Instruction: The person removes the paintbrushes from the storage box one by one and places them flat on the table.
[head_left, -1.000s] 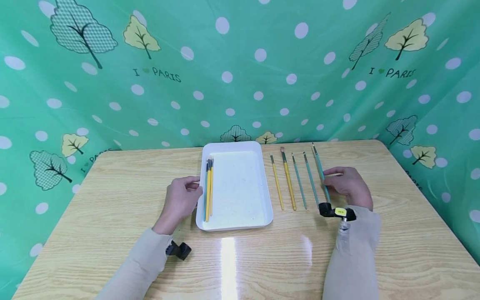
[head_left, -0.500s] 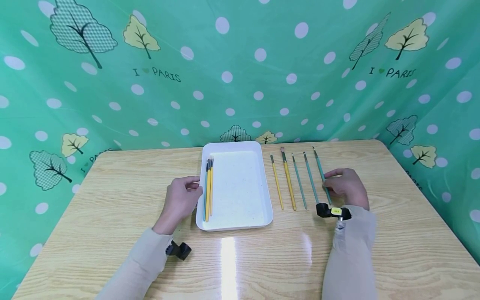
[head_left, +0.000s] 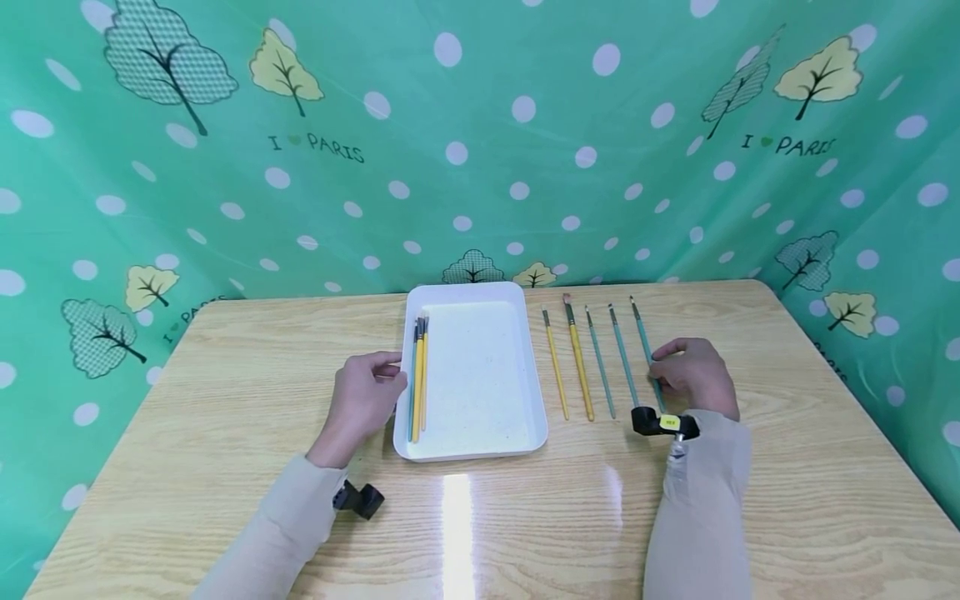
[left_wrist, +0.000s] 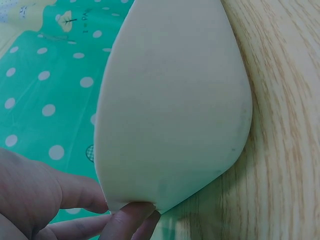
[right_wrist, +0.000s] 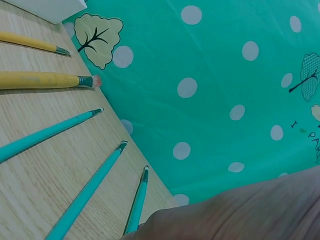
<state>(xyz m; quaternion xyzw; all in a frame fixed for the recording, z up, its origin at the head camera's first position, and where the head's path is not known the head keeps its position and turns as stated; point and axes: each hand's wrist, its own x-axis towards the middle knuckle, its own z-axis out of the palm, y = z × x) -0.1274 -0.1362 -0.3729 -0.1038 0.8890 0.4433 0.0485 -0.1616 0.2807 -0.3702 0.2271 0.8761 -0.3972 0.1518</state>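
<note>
My left hand (head_left: 362, 400) pinches the left rim of a white tray (head_left: 534, 400); up close in the left wrist view, thumb and fingers meet at the edge of its wall (left_wrist: 175, 100). Inside the tray, several paintbrushes (head_left: 417, 383) lie side by side along the left wall, bristles away from me. To the right, my right hand (head_left: 699, 377) holds the rightmost teal paintbrush (head_left: 642, 329) between thumb and fingertips, low over the table. In the right wrist view that brush (right_wrist: 141, 197) runs under the hand, which hides its rear part.
Left of the held brush lie two teal paintbrushes (head_left: 623, 350) (head_left: 599, 358), a thick yellow paintbrush (head_left: 578, 358) and a thin yellow one (head_left: 555, 367), roughly parallel. The wooden table (head_left: 247, 375) ends at a green dotted curtain (head_left: 517, 125) behind the tray.
My right hand has shifted a little left, and its teal paintbrush has slid slightly toward me, bristle end nearer the other brushes' line. The left hand and tray stay in place.
</note>
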